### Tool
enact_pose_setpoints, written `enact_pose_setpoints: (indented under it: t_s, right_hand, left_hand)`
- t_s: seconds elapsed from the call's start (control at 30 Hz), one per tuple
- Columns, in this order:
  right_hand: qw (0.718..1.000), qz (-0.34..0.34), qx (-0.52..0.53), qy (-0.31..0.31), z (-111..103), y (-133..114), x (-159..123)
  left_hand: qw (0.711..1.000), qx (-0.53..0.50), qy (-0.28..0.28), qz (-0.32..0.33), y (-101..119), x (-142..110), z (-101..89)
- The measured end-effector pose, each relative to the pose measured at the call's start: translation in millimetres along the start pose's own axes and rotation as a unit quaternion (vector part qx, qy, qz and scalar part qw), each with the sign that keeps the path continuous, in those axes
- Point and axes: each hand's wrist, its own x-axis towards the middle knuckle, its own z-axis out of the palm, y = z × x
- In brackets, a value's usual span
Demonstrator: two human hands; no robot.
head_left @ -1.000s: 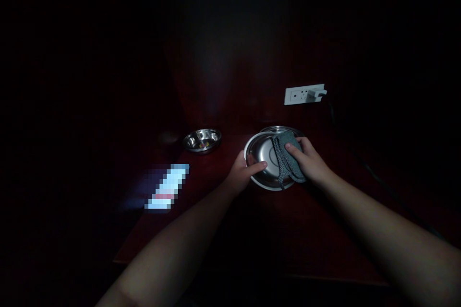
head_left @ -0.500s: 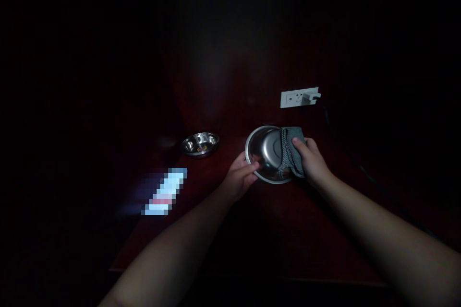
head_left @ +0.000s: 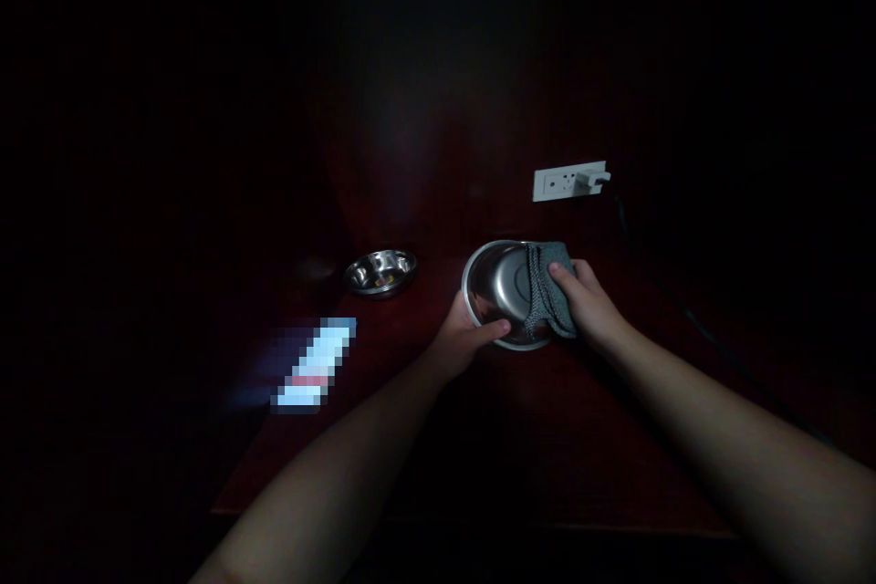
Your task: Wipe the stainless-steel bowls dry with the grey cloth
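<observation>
A shiny metal bowl (head_left: 503,283) is held up on its side above the table, its outer base facing me. My left hand (head_left: 469,338) grips its lower left rim, thumb lying across the outside and fingers behind. My right hand (head_left: 585,297) is closed around a folded grey-green cloth (head_left: 551,287), pressed over the right side of the bowl with the thumb on top. Whatever the right fingers touch behind the cloth is hidden.
A shallow metal dish (head_left: 380,274) with a small coloured label inside sits farther left on the dark red table (head_left: 581,438). A blurred bright screen (head_left: 318,365) lies near the left edge. Behind is a wall socket (head_left: 568,182) with a plug; a dark cable (head_left: 718,342) runs right.
The left thumb has slid farther right across the bowl's outside. Bowl, cloth and right hand have shifted slightly left.
</observation>
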Motion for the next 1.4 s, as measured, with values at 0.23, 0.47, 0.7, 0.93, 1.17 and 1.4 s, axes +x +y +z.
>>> enact_pose_setpoints:
  t_s: [0.23, 0.47, 0.7, 0.93, 1.17, 1.4]
  right_hand:
    - [1.0, -0.002, -0.008, -0.004, -0.7, 3.4, 1.5]
    - [1.0, -0.005, -0.024, -0.004, -0.8, -1.7, -1.4]
    - [1.0, -0.005, -0.022, -0.007, -1.7, -1.7, -1.5]
    - [1.0, -0.008, -0.028, -0.008, -2.4, -0.8, -1.1]
    - [1.0, -0.012, -0.024, -0.016, -2.2, 2.2, 0.3]
    - [0.999, -0.012, -0.034, -0.017, -2.3, 0.4, -0.4]
  left_hand:
    - [1.0, 0.005, -0.006, -0.011, -2.5, 3.0, -1.9]
    - [1.0, 0.004, 0.003, -0.026, -0.3, 3.6, -1.7]
    - [0.999, 0.009, 0.018, -0.043, 2.7, 2.6, -1.3]
    - [0.999, 0.009, 0.017, -0.049, 2.7, 3.1, -0.7]
    - [0.998, 0.019, 0.037, -0.049, 4.2, 2.5, 0.6]
    - [0.998, 0.018, 0.035, -0.041, 6.1, 2.7, 2.6]
